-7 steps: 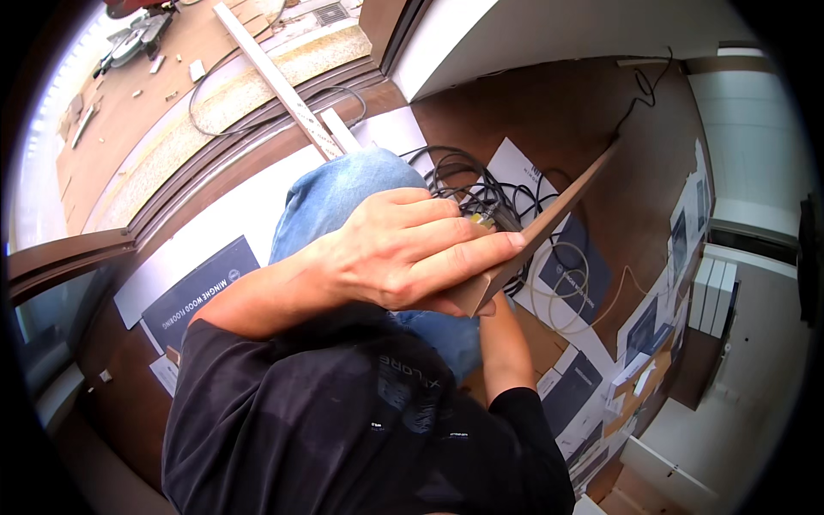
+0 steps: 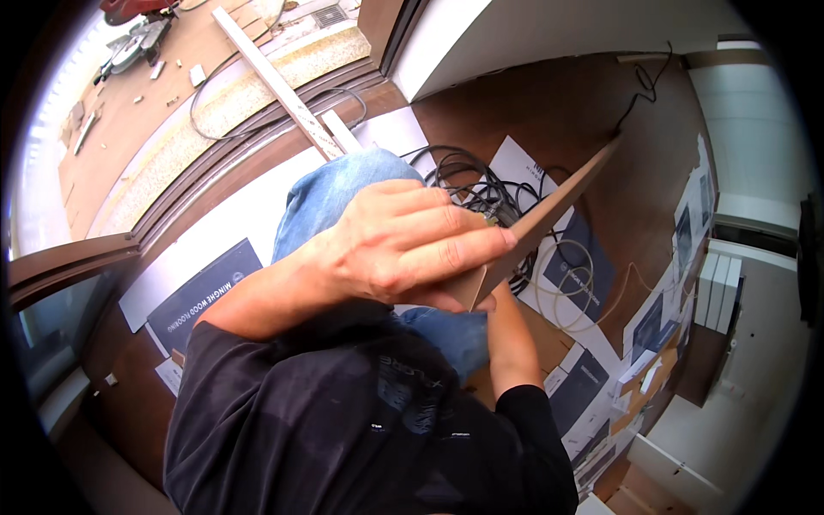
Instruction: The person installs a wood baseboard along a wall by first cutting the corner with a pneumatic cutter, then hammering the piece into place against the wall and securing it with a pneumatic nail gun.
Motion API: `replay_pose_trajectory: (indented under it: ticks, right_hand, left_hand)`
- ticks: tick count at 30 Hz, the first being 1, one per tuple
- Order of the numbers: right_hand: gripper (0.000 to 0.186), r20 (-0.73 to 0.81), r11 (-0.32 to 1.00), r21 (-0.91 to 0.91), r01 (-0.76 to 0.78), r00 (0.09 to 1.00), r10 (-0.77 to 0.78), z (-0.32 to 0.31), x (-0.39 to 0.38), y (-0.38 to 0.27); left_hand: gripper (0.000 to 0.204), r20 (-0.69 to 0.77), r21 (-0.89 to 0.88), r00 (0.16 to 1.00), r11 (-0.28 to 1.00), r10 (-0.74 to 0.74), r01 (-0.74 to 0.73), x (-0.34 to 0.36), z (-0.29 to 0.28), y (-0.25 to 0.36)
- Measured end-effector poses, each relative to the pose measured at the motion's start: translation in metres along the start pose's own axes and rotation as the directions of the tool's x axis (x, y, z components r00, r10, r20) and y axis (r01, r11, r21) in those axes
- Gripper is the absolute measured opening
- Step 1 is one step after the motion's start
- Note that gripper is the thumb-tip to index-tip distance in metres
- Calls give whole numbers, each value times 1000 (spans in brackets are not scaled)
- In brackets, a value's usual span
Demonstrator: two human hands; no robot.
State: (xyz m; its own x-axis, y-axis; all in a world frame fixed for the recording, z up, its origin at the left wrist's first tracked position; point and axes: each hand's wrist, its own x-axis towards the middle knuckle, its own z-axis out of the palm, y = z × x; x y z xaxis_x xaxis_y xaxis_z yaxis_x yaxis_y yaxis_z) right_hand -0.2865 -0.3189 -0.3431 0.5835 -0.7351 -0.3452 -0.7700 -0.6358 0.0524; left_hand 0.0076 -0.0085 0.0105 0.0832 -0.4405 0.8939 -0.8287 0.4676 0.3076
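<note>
A long brown wooden board (image 2: pixel 549 210), seen nearly edge-on, slants from in front of my chest toward the far right. My left hand (image 2: pixel 403 245) is closed over its near end, fingers lying across the top and pressed to the edge. From the lower right my right forearm (image 2: pixel 513 343) reaches up to the underside of that near end. The board and my left hand hide most of my right hand; only a bit of skin shows by the board's corner. My knee in blue jeans (image 2: pixel 339 184) is just beyond my left hand.
Coiled black cables (image 2: pixel 481 176) and a pale thin cable (image 2: pixel 571 283) lie on the floor beyond the board. Printed cardboard sheets (image 2: pixel 202 292) cover parts of the brown floor. A long white strip (image 2: pixel 275 81) crosses the door sill at upper left, near a power tool (image 2: pixel 133 47) outside.
The board has turned slightly, so a little more of its side shows. My left hand has shifted slightly left with it, still gripping the near end.
</note>
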Motion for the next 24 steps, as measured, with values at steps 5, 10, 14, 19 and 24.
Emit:
replay_pose_trajectory:
  ticks: [5, 10, 14, 19, 24]
  right_hand:
    - [81, -55, 990, -13, 142, 988, -143, -22, -22, -19]
    - [69, -66, 977, 155, 149, 988, -140, -128, -44, -29]
    - [37, -189, 769, 528, 360, 933, -307, -245, -85, -11]
    - [40, -446, 585, 445, 678, 735, -511, -415, -178, 11]
    - [37, -570, 670, 226, 707, 654, -497, -522, -225, -48]
  left_hand:
    - [64, -68, 60, 975, 975, -211, 215, -2, -15, -3]
    - [66, -68, 38, 969, 970, -236, 239, 4, -24, -13]
    - [66, -73, 42, 968, 969, -241, 244, 21, -32, -23]
    - [62, -57, 95, 985, 981, -163, 168, 62, -38, -33]
    - [61, 2, 91, 999, 995, -38, 38, 100, -30, -36]
